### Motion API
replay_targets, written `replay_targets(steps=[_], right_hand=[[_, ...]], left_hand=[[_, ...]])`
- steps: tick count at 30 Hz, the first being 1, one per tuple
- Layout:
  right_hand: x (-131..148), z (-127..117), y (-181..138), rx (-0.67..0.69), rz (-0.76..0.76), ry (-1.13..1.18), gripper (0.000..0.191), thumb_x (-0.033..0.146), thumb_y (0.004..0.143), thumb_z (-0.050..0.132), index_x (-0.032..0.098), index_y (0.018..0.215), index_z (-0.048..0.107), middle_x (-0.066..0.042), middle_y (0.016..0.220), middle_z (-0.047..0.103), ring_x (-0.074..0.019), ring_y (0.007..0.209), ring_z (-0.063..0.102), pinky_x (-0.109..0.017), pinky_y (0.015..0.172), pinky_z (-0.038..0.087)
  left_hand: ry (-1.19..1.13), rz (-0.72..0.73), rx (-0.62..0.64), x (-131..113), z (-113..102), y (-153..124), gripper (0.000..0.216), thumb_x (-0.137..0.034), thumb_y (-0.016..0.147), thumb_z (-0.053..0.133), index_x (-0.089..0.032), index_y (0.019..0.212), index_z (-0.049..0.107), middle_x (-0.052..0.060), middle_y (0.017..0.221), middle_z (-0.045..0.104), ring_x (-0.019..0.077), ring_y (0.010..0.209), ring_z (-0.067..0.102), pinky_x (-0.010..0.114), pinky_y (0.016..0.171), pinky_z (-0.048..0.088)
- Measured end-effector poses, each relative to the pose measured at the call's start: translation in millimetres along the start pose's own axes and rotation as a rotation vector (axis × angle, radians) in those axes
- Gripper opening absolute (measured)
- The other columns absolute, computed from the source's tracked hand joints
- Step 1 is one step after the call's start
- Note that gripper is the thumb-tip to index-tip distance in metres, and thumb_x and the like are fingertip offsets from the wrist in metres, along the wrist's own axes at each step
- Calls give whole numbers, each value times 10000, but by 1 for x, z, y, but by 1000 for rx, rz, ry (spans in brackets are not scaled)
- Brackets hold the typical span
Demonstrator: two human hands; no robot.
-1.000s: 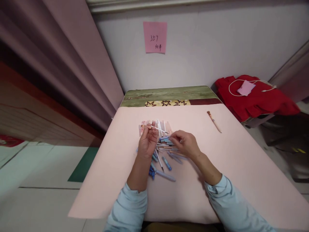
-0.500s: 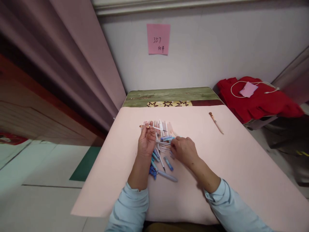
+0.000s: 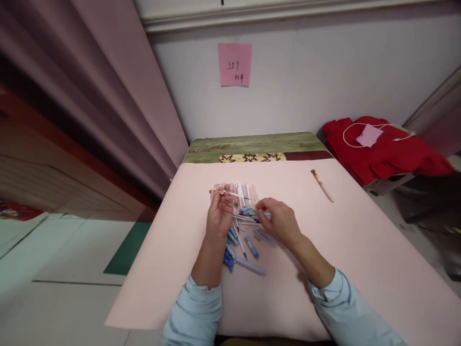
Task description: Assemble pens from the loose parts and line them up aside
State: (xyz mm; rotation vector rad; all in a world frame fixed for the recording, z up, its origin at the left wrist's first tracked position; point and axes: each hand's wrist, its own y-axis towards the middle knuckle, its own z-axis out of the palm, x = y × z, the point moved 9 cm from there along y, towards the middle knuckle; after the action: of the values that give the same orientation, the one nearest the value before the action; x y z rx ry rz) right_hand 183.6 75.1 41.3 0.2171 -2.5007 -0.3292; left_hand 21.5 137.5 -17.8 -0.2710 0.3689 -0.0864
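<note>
My left hand (image 3: 219, 218), palm turned up, pinches a partly assembled pen between thumb and fingers. Its brown-ended top part (image 3: 216, 192) points left, and a thin white refill (image 3: 237, 195) with a dark tip sticks out to the right. Close by on the right, my right hand (image 3: 281, 220) has thumb and forefinger pressed together on something small and pale that I cannot make out. Beneath and between both hands lie white refills (image 3: 242, 247), clear barrels (image 3: 254, 193) and blue pen parts (image 3: 251, 246) in a loose pile.
One whole pen with a brown top (image 3: 321, 185) lies apart at the right of the pink sheet (image 3: 165, 269). Behind the table's green edge (image 3: 259, 140) is a wall with a pink note (image 3: 234, 65). Red cloth (image 3: 389, 158) with a white cable sits at the right.
My right hand has lifted slightly from the pile, its pinch now showing something small and pale. My left hand still holds the pen part and refill in nearly the same place.
</note>
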Motion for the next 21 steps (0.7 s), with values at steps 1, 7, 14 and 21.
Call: replay_targets(steps=[1, 7, 14, 21], right_hand=[[-4, 1, 0, 1, 29, 65, 200, 377, 926, 510, 217, 884, 624, -21, 831, 695, -158, 734, 618, -254, 674, 384], [-19, 20, -1, 43, 134, 343, 192, 396, 892, 541, 223, 842, 608, 21, 694, 663, -130, 614, 585, -221, 587, 398], [-30, 17, 1, -105, 211, 739, 229, 422, 847, 580, 194, 870, 589, -6, 727, 630, -136, 646, 566, -224, 580, 429], [-39, 18, 1, -97, 237, 701, 177, 359, 813, 584, 188, 836, 624, 39, 615, 507, -119, 583, 464, -215, 541, 362]], left_hand=[[1, -3, 2, 1, 0, 0, 266, -176, 1000, 379, -106, 917, 622, 95, 948, 698, 49, 704, 648, 128, 627, 531], [2, -2, 13, 1, 1, 0, 265, -165, 996, 387, -112, 906, 631, 95, 958, 703, 53, 713, 650, 135, 626, 532], [-4, -6, 14, 1, 0, 1, 290, -183, 1001, 379, -99, 886, 631, 104, 954, 701, 54, 718, 648, 131, 626, 537], [5, 1, 6, 1, 2, -2, 261, -153, 993, 388, -101, 894, 624, 100, 950, 702, 53, 706, 647, 130, 631, 533]])
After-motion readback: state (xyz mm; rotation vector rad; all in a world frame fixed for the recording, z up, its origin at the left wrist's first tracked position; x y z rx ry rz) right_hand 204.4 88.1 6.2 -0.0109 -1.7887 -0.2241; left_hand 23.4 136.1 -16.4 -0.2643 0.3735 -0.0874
